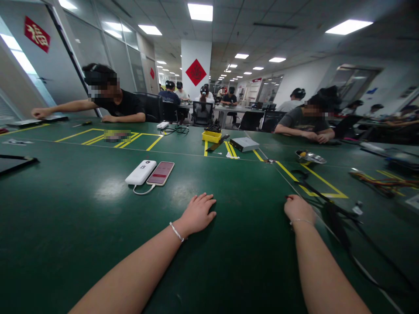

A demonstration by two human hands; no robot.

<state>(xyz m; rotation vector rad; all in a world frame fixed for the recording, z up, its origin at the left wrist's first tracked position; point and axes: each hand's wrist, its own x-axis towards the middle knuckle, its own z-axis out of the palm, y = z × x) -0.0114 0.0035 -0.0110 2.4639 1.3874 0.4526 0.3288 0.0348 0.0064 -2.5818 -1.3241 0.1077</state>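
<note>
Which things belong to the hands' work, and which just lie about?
At the hands: green table, under the left hand; dark item at the right hand, too small to identify.
Lying about: phone; power bank; yellow bin; silver box; black cable.

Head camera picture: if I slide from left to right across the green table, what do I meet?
Black flat panel, white power bank, phone, left hand, grey box, right hand, bunch of coloured wires.

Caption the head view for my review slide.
Left hand rests on a green table near a phone cabled to a white power bank; right hand curled.
</note>
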